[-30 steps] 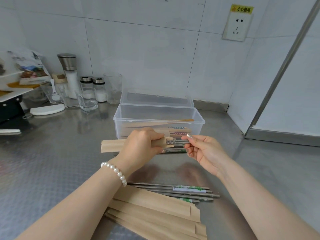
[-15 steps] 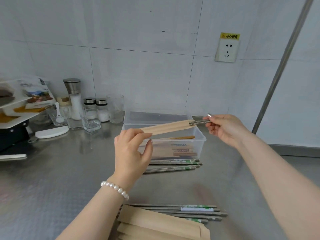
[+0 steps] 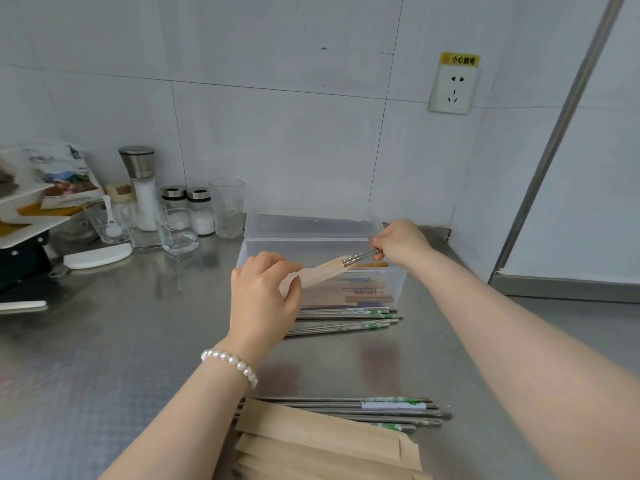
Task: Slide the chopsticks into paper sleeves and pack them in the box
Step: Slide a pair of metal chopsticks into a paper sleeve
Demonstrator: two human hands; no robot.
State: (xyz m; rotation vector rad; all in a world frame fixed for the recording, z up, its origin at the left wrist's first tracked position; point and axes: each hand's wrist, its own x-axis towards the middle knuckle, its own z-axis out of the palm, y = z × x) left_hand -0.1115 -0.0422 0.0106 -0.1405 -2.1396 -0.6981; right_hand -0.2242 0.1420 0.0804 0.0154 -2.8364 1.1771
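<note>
Head view looks down on a steel counter [image 3: 104, 358] with both forearms reaching toward the middle of the frame. At centre, the left hand [image 3: 263, 299] pinches the near end of a tan paper sleeve [image 3: 320, 273] between thumb and curled fingers. Right of centre, the right hand [image 3: 401, 242] grips the bare metal ends of the chopsticks [image 3: 363, 255] that stick out of the sleeve's far end. The sleeved pair is tilted, its right end higher, and sits over the front rim of the clear plastic box [image 3: 398, 289]. Sleeved pairs already lie inside the box, seen through its front wall. The box's clear lid [image 3: 311, 223] lies just behind it against the wall.

Just in front of the box, loose metal chopsticks with green bands [image 3: 346, 320] lie on the counter. At the bottom of the frame a stack of empty paper sleeves [image 3: 329, 441] partly covers another bundle of chopsticks [image 3: 415, 412]. In the left of the frame stand a grinder [image 3: 140, 181], two shakers [image 3: 187, 211] and a glass tumbler [image 3: 227, 207]. A wall socket [image 3: 453, 88] is at the upper right.
</note>
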